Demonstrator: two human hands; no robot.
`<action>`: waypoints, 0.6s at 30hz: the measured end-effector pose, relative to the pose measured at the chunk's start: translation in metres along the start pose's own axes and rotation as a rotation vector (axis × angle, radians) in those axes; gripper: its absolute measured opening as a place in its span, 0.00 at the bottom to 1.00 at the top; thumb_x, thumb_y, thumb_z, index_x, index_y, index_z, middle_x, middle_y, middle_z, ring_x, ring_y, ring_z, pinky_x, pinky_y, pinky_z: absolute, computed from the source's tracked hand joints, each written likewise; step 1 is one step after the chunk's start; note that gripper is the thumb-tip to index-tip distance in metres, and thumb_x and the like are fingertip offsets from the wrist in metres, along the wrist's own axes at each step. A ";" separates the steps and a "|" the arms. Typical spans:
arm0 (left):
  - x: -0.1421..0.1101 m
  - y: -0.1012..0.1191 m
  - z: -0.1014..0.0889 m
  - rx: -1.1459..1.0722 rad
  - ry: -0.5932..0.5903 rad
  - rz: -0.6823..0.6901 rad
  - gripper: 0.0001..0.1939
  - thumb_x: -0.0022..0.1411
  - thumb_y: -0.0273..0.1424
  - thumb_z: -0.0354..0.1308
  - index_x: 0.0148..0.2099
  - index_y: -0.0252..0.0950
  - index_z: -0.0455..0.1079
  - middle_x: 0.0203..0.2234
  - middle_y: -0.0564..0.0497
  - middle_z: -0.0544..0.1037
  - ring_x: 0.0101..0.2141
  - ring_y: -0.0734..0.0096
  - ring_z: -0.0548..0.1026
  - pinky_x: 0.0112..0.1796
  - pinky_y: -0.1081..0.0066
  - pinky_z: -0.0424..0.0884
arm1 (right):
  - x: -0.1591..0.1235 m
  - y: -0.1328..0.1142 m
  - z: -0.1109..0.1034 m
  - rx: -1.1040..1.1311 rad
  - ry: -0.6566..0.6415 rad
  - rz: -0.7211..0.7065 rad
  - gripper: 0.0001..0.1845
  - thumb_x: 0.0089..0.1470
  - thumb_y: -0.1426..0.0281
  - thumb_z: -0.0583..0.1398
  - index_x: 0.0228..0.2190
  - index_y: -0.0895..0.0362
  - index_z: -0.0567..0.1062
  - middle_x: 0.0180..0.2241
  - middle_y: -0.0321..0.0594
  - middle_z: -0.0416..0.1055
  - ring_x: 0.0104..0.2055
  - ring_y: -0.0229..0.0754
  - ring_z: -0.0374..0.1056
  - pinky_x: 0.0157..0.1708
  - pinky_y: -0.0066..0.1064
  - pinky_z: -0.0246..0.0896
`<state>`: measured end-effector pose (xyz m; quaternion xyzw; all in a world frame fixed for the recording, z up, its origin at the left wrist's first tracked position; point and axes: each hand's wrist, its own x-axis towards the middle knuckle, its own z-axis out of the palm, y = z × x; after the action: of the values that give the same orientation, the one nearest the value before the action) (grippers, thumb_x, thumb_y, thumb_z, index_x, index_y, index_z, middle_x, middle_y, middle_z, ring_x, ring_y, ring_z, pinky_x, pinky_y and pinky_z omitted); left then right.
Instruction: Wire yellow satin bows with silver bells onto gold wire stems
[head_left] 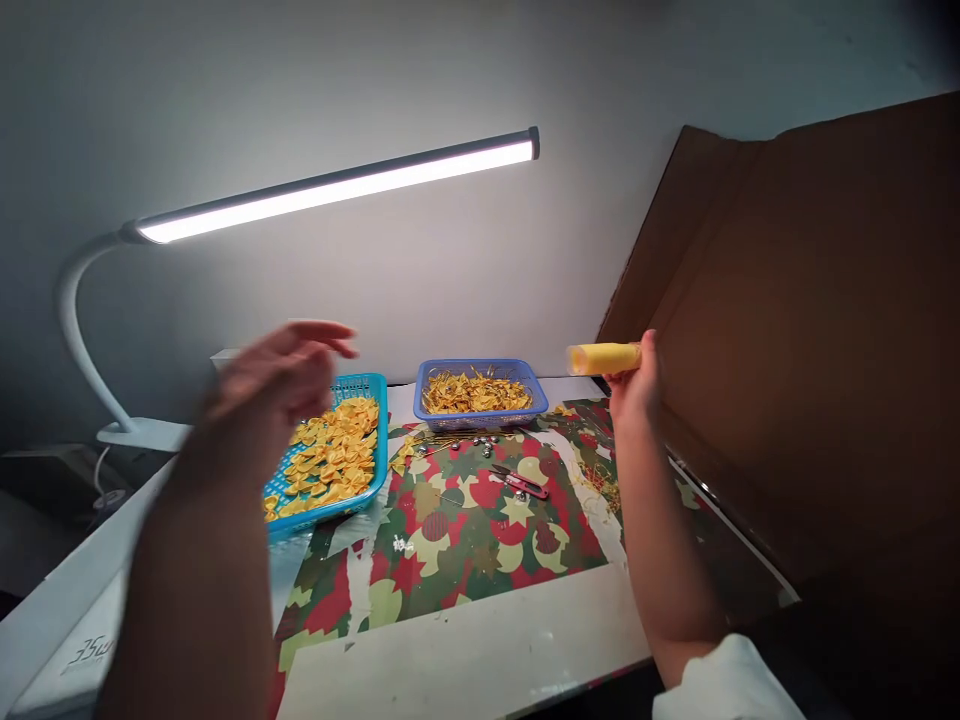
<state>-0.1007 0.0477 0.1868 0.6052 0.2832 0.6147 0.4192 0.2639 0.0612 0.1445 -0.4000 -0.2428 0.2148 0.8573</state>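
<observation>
My right hand (pixel 634 385) is raised at the right, its fingers closed round a yellow tube-shaped object (pixel 602 357) that points left. My left hand (pixel 281 375) is lifted in front of the light blue basket (pixel 373 440) of yellow bows; it is blurred by motion, its fingers stretched out, and nothing shows in it. A darker blue basket (pixel 480 417) with thin gold strands stands behind the middle of the mat. Small red snips (pixel 519 482) lie on the patterned mat (pixel 465 540) between my arms.
A white desk lamp (pixel 337 185) with a long lit bar arches over the table from a base at the left. A large brown cardboard sheet (pixel 810 330) leans at the right. Small silver beads (pixel 472 443) lie by the dark blue basket. A white table edge (pixel 465 660) runs along the front.
</observation>
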 end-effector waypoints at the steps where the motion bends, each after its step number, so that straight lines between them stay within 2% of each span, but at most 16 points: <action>1: -0.003 -0.009 0.023 0.035 -0.095 -0.071 0.16 0.52 0.34 0.67 0.43 0.34 0.76 0.35 0.49 0.77 0.18 0.85 0.56 0.16 0.79 0.53 | -0.012 -0.001 0.008 0.015 -0.057 0.015 0.25 0.44 0.47 0.62 0.24 0.55 0.63 0.20 0.27 0.59 0.18 0.30 0.58 0.15 0.22 0.56; 3: -0.012 -0.028 0.064 0.033 -0.272 -0.199 0.21 0.53 0.34 0.67 0.50 0.37 0.72 0.44 0.48 0.75 0.23 0.83 0.63 0.20 0.79 0.58 | -0.035 -0.001 0.020 0.035 -0.163 0.052 0.28 0.38 0.44 0.65 0.25 0.55 0.65 0.20 0.28 0.60 0.20 0.31 0.61 0.15 0.22 0.57; 4: -0.016 -0.039 0.079 -0.023 -0.323 -0.242 0.23 0.53 0.35 0.66 0.51 0.39 0.70 0.45 0.48 0.74 0.23 0.83 0.64 0.20 0.80 0.59 | -0.046 -0.001 0.025 0.047 -0.221 0.077 0.30 0.36 0.43 0.65 0.25 0.55 0.65 0.21 0.28 0.61 0.20 0.32 0.62 0.16 0.22 0.58; 5: -0.019 -0.049 0.092 -0.049 -0.359 -0.259 0.22 0.53 0.35 0.66 0.51 0.39 0.70 0.43 0.49 0.74 0.22 0.84 0.63 0.20 0.80 0.58 | -0.055 0.000 0.030 0.050 -0.278 0.103 0.30 0.35 0.43 0.65 0.25 0.56 0.66 0.21 0.29 0.61 0.21 0.32 0.63 0.16 0.23 0.59; 7: -0.021 -0.065 0.104 -0.077 -0.430 -0.304 0.15 0.53 0.37 0.64 0.41 0.35 0.72 0.30 0.51 0.73 0.19 0.84 0.59 0.17 0.79 0.55 | -0.068 0.001 0.035 0.034 -0.378 0.141 0.31 0.35 0.42 0.66 0.25 0.56 0.66 0.21 0.30 0.62 0.21 0.33 0.62 0.16 0.23 0.59; 9: -0.016 -0.072 0.101 -0.105 -0.459 -0.345 0.13 0.53 0.38 0.62 0.27 0.33 0.68 0.17 0.57 0.63 0.15 0.84 0.52 0.14 0.79 0.49 | -0.073 0.002 0.037 -0.001 -0.473 0.166 0.30 0.37 0.42 0.64 0.23 0.56 0.66 0.20 0.30 0.61 0.19 0.32 0.61 0.16 0.23 0.58; 11: -0.007 -0.068 0.086 -0.144 -0.413 -0.353 0.19 0.53 0.38 0.58 0.18 0.38 0.54 0.13 0.62 0.50 0.13 0.84 0.46 0.13 0.79 0.44 | -0.073 0.001 0.036 -0.038 -0.524 0.173 0.29 0.39 0.42 0.63 0.22 0.55 0.65 0.18 0.29 0.59 0.17 0.31 0.57 0.14 0.23 0.55; 12: -0.002 -0.062 0.077 -0.165 -0.374 -0.343 0.20 0.53 0.38 0.55 0.18 0.39 0.49 0.13 0.62 0.48 0.13 0.83 0.46 0.13 0.79 0.45 | -0.071 0.001 0.034 -0.059 -0.532 0.169 0.28 0.38 0.44 0.64 0.21 0.55 0.66 0.16 0.28 0.58 0.15 0.30 0.54 0.12 0.23 0.52; 14: 0.006 -0.048 0.056 -0.201 -0.261 -0.281 0.20 0.52 0.37 0.52 0.18 0.39 0.45 0.13 0.62 0.46 0.13 0.83 0.44 0.13 0.79 0.45 | -0.069 0.000 0.030 -0.116 -0.538 0.146 0.24 0.37 0.50 0.68 0.21 0.56 0.67 0.15 0.27 0.58 0.14 0.29 0.51 0.11 0.22 0.47; 18: 0.006 -0.016 0.031 -0.186 -0.051 -0.137 0.18 0.48 0.29 0.54 0.17 0.38 0.46 0.14 0.62 0.46 0.14 0.84 0.44 0.15 0.78 0.44 | -0.059 0.003 0.025 -0.188 -0.422 0.069 0.20 0.42 0.59 0.68 0.18 0.57 0.66 0.14 0.26 0.57 0.15 0.27 0.51 0.12 0.19 0.45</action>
<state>-0.0671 0.0553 0.1797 0.5583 0.2552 0.5926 0.5215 0.2021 0.0441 0.1417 -0.4325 -0.4219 0.2993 0.7385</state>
